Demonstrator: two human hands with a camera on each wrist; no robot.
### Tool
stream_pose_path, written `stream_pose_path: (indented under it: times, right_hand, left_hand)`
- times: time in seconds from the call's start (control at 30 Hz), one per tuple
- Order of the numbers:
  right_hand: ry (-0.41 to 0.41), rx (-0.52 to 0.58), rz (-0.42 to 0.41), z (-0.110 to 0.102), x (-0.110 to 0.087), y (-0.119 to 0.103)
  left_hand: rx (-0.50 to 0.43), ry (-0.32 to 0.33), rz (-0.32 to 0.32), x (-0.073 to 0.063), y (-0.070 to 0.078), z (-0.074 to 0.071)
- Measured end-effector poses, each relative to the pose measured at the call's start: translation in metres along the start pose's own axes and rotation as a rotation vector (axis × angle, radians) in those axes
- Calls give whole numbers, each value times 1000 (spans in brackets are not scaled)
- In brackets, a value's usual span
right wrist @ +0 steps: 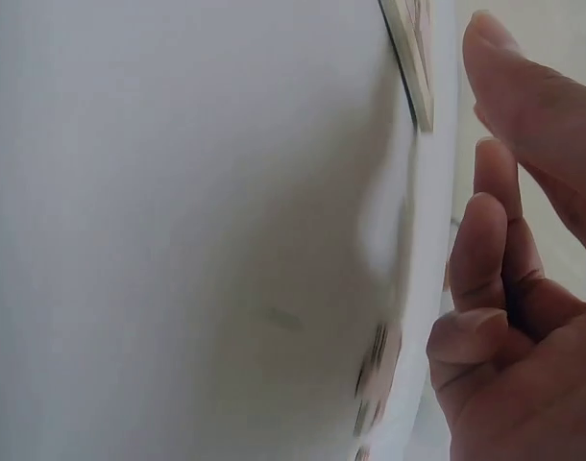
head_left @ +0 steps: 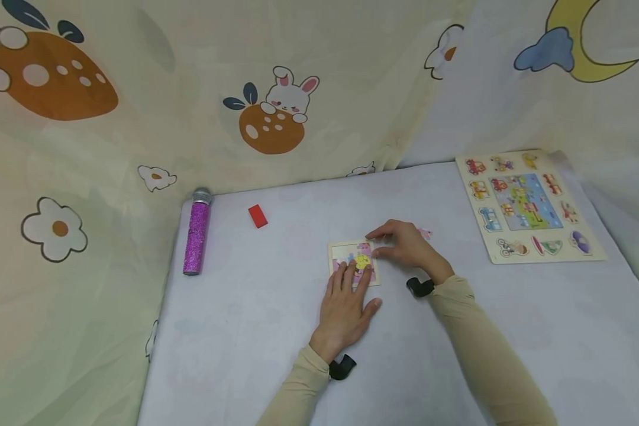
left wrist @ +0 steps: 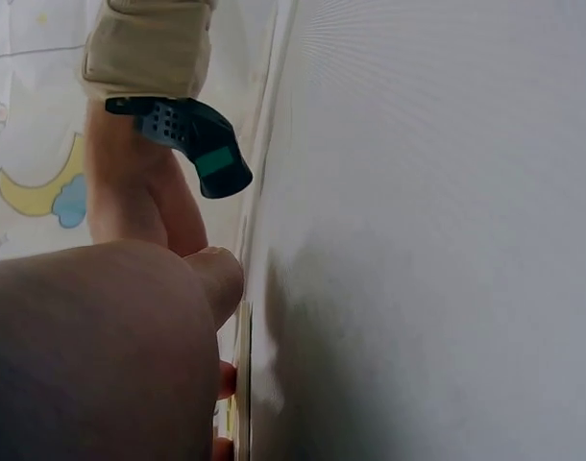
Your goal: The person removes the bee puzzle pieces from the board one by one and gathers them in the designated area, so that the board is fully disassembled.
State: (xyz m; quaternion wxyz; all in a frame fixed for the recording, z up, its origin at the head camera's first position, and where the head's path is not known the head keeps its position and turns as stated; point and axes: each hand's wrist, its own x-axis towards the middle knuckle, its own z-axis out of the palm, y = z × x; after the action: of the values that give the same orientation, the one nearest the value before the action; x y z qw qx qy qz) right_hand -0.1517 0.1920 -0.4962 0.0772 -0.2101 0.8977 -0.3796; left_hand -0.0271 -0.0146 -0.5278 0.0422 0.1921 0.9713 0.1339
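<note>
2 hands (head_left: 346, 310) (head_left: 404, 245) at puzzle (head_left: 343, 251) edges, tabletop (head_left: 255, 302) all around

1. A curtained-off play table (head_left: 245, 331), child-themed; whether in a home or a studio cannot be told.
2. Fabric (head_left: 186, 127) printed with a bunny (head_left: 287, 97), moon (head_left: 579, 53) and flower (head_left: 48, 239) hangs behind it.
3. A picture board (head_left: 527, 239) and glittery purple microphone (head_left: 196, 236) lie on top.

From my remote station I observe a pale fabric backdrop (head_left: 191, 106) standing behind and beside a white table (head_left: 239, 337). Printed motifs: orange fruit (head_left: 271, 137), white rabbit (head_left: 289, 97), outlined flower (head_left: 48, 223), yellow crescent moon (head_left: 583, 62), blue cloud (head_left: 548, 51). Illumination: soft, diffuse
</note>
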Motion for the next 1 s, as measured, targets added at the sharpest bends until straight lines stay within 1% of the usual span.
stream_pose_path:
  times: [0.1, 0.2, 0.37, 0.57, 0.7, 0.87, 1.0]
  right_hand:
    - [-7, -8, -18, 5, 4, -5]
    - [-12, -20, -21, 9, 7, -9]
    - [-23, -32, -27, 15, 10, -14]
    - [-46, -48, -33, 21, 10, -19]
    - [-50, -64, -29, 24, 12, -21]
    - [-74, -74, -11, 26, 15, -26]
    - [-93, -70, -5, 26, 17, -29]
  left_hand:
    - [-6, 16, 3, -2, -1, 0]
    - [-24, 17, 2, -3, -3, 0]
    - [-4, -1, -8, -5, -4, -2]
    - [-4, 10, -9, -8, -6, -4]
    - [-18, 22, -7, -9, -7, -3]
    - [-10, 11, -17, -11, -10, -4]
    - [-13, 27, -13, -12, -12, -3]
